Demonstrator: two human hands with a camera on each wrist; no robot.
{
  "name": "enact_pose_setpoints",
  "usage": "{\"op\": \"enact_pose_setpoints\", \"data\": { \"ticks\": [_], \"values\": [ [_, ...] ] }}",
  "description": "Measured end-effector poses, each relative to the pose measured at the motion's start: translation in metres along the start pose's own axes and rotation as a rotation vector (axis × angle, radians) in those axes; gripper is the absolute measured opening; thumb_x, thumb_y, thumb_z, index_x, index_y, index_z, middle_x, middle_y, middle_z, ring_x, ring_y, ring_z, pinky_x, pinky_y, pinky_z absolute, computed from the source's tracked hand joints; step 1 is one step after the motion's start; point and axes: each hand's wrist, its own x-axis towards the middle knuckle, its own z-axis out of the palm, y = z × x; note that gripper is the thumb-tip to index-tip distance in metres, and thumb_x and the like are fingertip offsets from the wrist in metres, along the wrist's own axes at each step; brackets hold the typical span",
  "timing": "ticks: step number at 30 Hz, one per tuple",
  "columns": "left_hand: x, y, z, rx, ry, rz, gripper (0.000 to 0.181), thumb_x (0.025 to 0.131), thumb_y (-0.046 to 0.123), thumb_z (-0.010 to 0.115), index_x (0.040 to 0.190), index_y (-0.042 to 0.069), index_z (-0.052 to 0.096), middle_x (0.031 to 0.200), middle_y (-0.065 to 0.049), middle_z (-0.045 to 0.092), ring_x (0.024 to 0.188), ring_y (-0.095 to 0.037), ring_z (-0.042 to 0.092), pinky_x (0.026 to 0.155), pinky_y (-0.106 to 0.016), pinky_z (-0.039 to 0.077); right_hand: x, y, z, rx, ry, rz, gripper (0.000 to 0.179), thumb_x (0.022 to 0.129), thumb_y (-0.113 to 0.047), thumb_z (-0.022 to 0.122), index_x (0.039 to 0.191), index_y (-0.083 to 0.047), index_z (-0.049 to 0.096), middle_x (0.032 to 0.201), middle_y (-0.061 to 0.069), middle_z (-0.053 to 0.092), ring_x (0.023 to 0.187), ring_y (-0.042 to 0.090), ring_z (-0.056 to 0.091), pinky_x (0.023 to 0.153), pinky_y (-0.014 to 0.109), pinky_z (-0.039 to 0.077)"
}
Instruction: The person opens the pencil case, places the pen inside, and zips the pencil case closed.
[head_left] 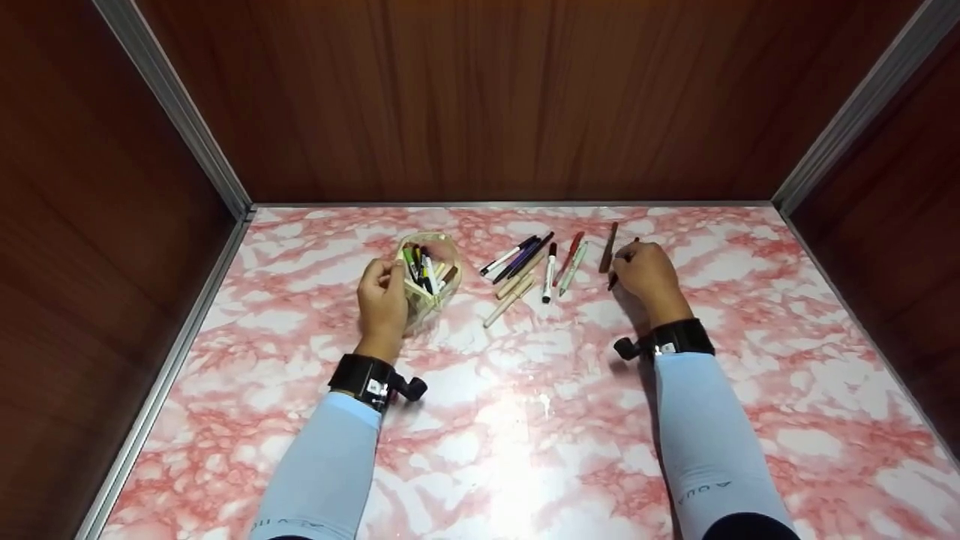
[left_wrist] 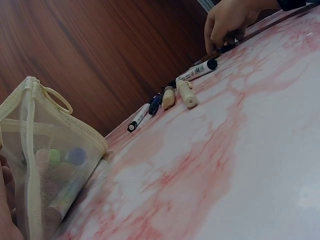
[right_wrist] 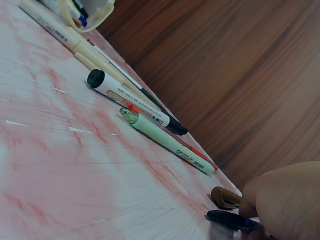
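Note:
My left hand (head_left: pixel 384 300) grips the near-left side of a cream mesh pouch (left_wrist: pixel 65 135), which stands open with several pens and markers inside. In the left wrist view only a sliver of that hand shows at the edge. On the right, my right hand (head_left: pixel 651 279) pinches a dark pen (right_wrist: pixel 225 218) low over the table, its tip and tail showing past the fingers. Just left of it lies a brown pen (head_left: pixel 608 251). A pale green pen (right_wrist: pixel 165 140), a red pen (head_left: pixel 570 255) and a black-capped white marker (head_left: pixel 550 274) lie further left.
Between pouch and marker lie several cream pens (head_left: pixel 508 304), a dark purple pen (head_left: pixel 525 257) and a white pen with black ends (head_left: pixel 508 256). The pink-marbled table (head_left: pixel 525 450) is bounded by wood-grain panels (head_left: pixel 510 105) at the back and sides.

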Motion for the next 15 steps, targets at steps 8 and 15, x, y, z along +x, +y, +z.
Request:
{"op": "enact_pose_setpoints", "data": {
  "ticks": [8, 15],
  "values": [
    [-0.0001, 0.0005, 0.0024, -0.084, 0.021, 0.033, 0.023, 0.11, 0.016, 0.069, 0.088, 0.012, 0.066, 0.085, -0.001, 0.067, 0.07, -0.009, 0.062, 0.055, -0.02, 0.051, -0.0048, -0.0007, 0.0001, -0.012, 0.046, 0.018, 0.032, 0.113, -0.03, 0.065, 0.109, 0.001, 0.071, 0.111, 0.029, 0.075, 0.107, 0.049, 0.07, 0.102, 0.063, 0.055],
    [-0.0004, 0.0004, 0.0026, -0.061, 0.019, 0.017, 0.022, 0.111, 0.019, 0.069, 0.09, 0.013, 0.067, 0.096, -0.012, 0.071, 0.078, -0.011, 0.065, 0.06, -0.021, 0.054, -0.0074, -0.0001, -0.0016, -0.005, 0.067, 0.059, 0.022, 0.11, -0.02, 0.061, 0.112, 0.002, 0.063, 0.114, 0.029, 0.072, 0.109, 0.049, 0.069, 0.102, 0.062, 0.055]
  ]
}}
